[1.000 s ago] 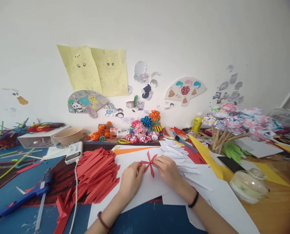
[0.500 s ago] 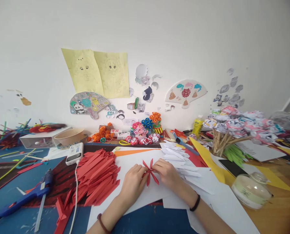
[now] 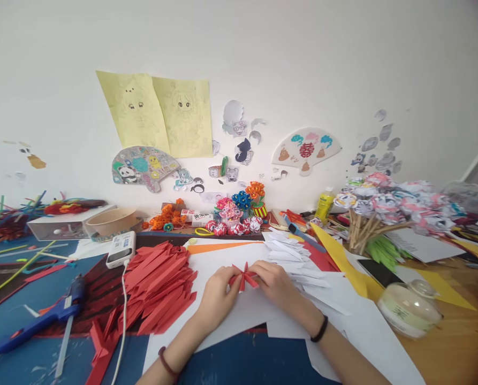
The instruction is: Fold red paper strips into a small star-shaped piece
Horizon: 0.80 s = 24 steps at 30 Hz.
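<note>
Fingers of both hands pinch a red paper star [image 3: 244, 278] from opposite sides.

My left hand [image 3: 218, 299] and right hand [image 3: 277, 283] hold it above white paper [image 3: 250, 313], toward the worktop's [image 3: 258, 358] near edge; red folded strips [image 3: 160, 286] lie to the left, white folded strips [image 3: 289, 254] to the right.

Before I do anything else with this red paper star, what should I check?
1. Red paper star steadied: ok, left hand and right hand both grip it.
2. Star's centre firmly joined: cannot tell.
3. White sheet beneath the work: ok.
4. Folded red strips nearby: ok, piled left of the hands.
5. White cable clear of both hands: ok.
6. Glue gun hot: cannot tell.
</note>
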{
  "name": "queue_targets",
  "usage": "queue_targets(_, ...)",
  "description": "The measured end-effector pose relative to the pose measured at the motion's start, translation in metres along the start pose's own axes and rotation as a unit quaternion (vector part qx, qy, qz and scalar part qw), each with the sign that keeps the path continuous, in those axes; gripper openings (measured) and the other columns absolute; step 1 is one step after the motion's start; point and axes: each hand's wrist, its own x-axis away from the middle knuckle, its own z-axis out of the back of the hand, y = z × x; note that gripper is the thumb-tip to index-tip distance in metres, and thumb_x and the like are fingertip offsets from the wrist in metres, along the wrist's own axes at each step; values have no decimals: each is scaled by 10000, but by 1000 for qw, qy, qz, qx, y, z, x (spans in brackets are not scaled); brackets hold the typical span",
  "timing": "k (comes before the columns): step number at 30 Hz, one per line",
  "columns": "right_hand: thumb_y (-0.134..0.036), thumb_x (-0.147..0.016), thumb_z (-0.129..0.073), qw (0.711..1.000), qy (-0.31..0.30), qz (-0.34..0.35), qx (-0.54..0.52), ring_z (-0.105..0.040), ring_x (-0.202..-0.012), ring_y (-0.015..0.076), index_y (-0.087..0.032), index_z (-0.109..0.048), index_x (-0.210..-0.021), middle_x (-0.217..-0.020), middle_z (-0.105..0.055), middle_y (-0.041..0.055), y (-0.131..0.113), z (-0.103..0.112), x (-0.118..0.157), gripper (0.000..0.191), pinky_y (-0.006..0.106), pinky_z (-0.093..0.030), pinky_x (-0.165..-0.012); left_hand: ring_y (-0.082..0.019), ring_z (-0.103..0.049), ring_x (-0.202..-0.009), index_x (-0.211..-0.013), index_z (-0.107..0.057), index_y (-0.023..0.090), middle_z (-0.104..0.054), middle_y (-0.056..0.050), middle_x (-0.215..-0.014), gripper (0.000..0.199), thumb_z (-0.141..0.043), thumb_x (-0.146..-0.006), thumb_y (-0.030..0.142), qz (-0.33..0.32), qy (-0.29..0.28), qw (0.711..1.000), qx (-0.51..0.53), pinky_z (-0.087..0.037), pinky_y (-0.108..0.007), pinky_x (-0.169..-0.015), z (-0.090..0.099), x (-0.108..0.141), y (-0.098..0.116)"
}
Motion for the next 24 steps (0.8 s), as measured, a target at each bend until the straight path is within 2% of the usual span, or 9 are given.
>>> queue_targets(3,-247,-1050,-331,1000,0,-4,1,-567,-737,158,-175,-623,-952,-809,-613,44,2,-3,1,316,259,-425,-662,-156,-572,-757,-803,-651,216,-671,4,-799,254,-446,-948,251,6,-14,999,43,-406,-265,-703,2,-3,-3)
queue_targets(6,-182,-1028,-343,1000,1,0,25,-557,-723,163,-169,-621,-952,-793,-603,45,5,-7,2,288,262,-414,-648,-154,-578,-772,-841,-658,225,-680,11,-831,213,-471,-941,242,-4,-12,1000,26,-408,-264,-706,2,-4,-6)
queue_targets(10,-110,-984,-384,998,-2,8,59,-560,-742,171,-162,-616,-976,-817,-613,53,7,-7,4,238,265,-406,-659,-194,-567,-823,-959,-633,218,-664,-17,-885,144,-491,-937,228,-74,10,989,-128,-403,-311,-735,2,0,-9)
queue_targets(13,-83,-952,-412,997,-9,12,76,-553,-736,172,-161,-610,-964,-814,-613,50,7,-5,4,214,268,-393,-662,-223,-552,-801,-955,-607,192,-639,-37,-849,148,-461,-950,216,-145,8,949,-278,-390,-351,-715,2,2,-9)
queue_targets(15,-68,-927,-426,997,-24,14,74,-542,-714,168,-163,-605,-927,-792,-607,42,6,-3,3,203,267,-375,-649,-228,-551,-789,-932,-594,188,-629,-35,-830,120,-475,-938,187,-169,2,929,-329,-391,-359,-702,2,4,-10)
queue_targets(19,-45,-866,-447,997,-45,2,71,-515,-664,156,-170,-586,-846,-739,-589,23,5,-1,3,188,263,-334,-618,-219,-549,-754,-881,-572,191,-613,-21,-799,73,-530,-902,135,-167,-7,922,-349,-399,-343,-664,-1,5,-12)
queue_targets(24,-51,-847,-445,997,-34,-11,73,-515,-657,148,-175,-579,-839,-749,-597,22,4,1,3,182,259,-309,-614,-215,-543,-753,-903,-563,182,-598,-23,-805,70,-533,-910,119,-167,0,928,-334,-425,-330,-651,-3,5,-11)
